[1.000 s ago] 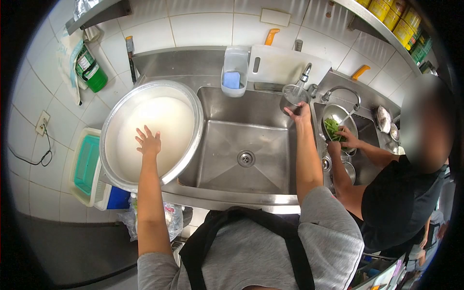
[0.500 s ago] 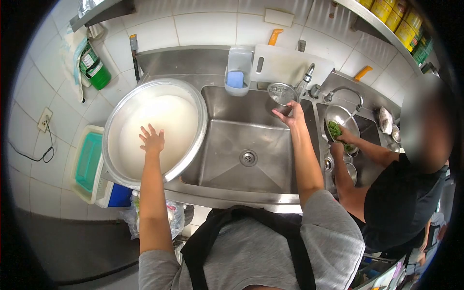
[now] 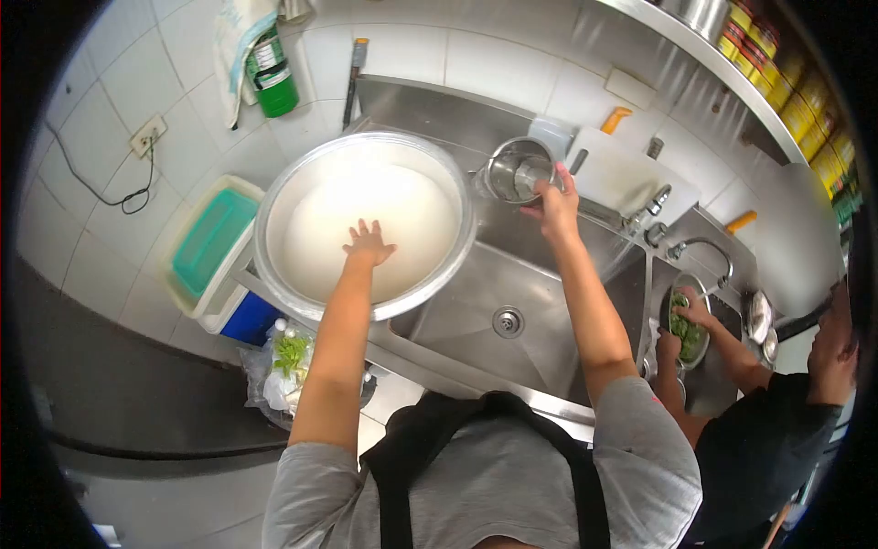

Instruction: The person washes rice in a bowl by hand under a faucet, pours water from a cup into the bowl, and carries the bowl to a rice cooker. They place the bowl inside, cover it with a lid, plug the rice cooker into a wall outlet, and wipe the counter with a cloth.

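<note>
A large round metal pot (image 3: 460,247) filled with whitish cloudy content stands on the steel counter, left of the sink. My left hand (image 3: 369,245) is over its middle, fingers spread and holding nothing; whether the fingertips touch the surface I cannot tell. Close to the pot's right rim, my right hand (image 3: 556,209) grips a round metal container (image 3: 498,174), tilted, with clear liquid in it. Behind my right hand, water runs from a tap (image 3: 660,197) into the large sink basin (image 3: 540,352).
A co-worker (image 3: 768,439) at the right handles green leaves in a metal bowl (image 3: 700,343) under another tap. A white cutting board (image 3: 622,174) leans behind the sink. Teal and blue containers (image 3: 215,242) stand left; a bag of greens (image 3: 291,352) sits below the pot.
The view has shifted left. My right hand has carried the metal container from the tap toward the pot. The running water now falls into the sink. My left hand remains over the pot.
</note>
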### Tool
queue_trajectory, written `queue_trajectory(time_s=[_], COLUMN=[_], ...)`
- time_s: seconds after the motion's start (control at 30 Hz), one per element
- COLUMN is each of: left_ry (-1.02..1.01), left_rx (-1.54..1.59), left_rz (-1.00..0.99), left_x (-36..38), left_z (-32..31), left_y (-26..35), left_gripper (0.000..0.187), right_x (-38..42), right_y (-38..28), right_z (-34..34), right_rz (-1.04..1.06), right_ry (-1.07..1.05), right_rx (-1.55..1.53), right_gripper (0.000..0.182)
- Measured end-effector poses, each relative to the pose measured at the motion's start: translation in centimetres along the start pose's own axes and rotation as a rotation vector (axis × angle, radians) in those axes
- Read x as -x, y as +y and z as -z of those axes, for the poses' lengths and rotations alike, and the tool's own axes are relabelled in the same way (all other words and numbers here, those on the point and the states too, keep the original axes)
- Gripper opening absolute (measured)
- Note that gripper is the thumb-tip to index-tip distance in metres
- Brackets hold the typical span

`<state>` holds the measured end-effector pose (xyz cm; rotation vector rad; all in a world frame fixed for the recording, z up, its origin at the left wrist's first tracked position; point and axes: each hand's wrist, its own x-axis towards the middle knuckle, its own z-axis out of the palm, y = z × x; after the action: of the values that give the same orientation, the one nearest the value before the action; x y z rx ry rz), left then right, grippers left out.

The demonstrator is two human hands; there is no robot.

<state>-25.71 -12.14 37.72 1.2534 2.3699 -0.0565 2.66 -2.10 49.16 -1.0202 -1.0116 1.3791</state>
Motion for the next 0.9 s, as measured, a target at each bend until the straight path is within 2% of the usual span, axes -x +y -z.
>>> queue_trajectory(time_s=[0.03,0.1,0.13,0.17,0.23,0.3,0.33,0.37,0.43,0.5,0.57,0.63,0.7,0.73,0.77,0.8,0.9], left_ry=[-0.006,-0.006,-0.001,0.002,0.022,0.033,0.026,0.036,0.039,-0.015,-0.037,-0.026,-0.026,-0.033,-0.042,-0.044,-0.037], left_rx=[0.019,0.048,0.042,0.033,0.023,0.003,-0.008,0.03,0.026,-0.041,-0.099,-0.095,-0.092,-0.081,-0.071,-0.072,-0.097], left_rz=[-0.019,-0.036,-0.039,-0.046,-0.048,-0.06,-0.076,-0.079,-0.074,-0.086,-0.074,-0.089,-0.102,-0.109,-0.115,-0.126,-0.163], left_x=[0.1,0.0,0.1,0.1,0.3,0.0,-0.5,-0.9,-1.2,1.3,0.9,0.7,1.0,1.4,1.7,1.7,1.8], left_z=[0.1,0.2,0.2,0.2,0.1,-0.1,-0.4,-0.8,-0.9,0.7,0.5,0.4,0.5,0.8,1.0,0.9,0.8], left_y=[0.1,0.2,0.2,0.2,-0.2,0.1,-0.1,-0.1,0.0,0.8,0.7,0.6,1.0,1.1,1.3,1.4,1.5], left_gripper=[0.078,0.08,0.082,0.083,0.082,0.076,0.073,0.066,0.066,0.07,0.074,0.075,0.076,0.076,0.076,0.076,0.077], right_x=[0.0,-0.6,-1.1,-0.4,1.9,1.8,2.9,4.0,3.8,4.6,4.4,3.5,3.7,2.7,2.8,3.5,4.4], right_y=[0.3,1.2,2.0,1.6,0.5,1.3,0.9,-0.6,-0.1,-0.9,-4.8,-10.7,-18.2,-21.2,-24.4,-27.0,-30.3], right_z=[-1.2,-3.3,-4.1,-4.9,-6.6,-7.3,-7.7,-8.1,-8.0,-7.9,-6.9,-5.1,-2.8,-0.7,0.7,2.2,4.9], right_rz=[0.002,0.266,0.448,0.452,0.759,0.914,1.055,1.367,1.537,1.579,1.64,1.855,1.93,1.879,1.961,1.919,1.785], right_ry=[-0.015,-0.077,-0.004,-0.006,-0.121,-0.247,-0.27,-0.29,-0.487,-0.429,-0.363,0.115,0.491,0.64,0.825,1.02,0.988], right_rx=[0.002,0.238,0.45,0.452,0.605,0.84,0.845,0.946,0.964,0.921,0.909,0.739,0.685,0.728,0.755,0.989,1.175], right_gripper=[0.06,0.059,0.061,0.061,0.061,0.063,0.066,0.065,0.062,0.059,0.057,0.061,0.052,0.053,0.054,0.055,0.058])
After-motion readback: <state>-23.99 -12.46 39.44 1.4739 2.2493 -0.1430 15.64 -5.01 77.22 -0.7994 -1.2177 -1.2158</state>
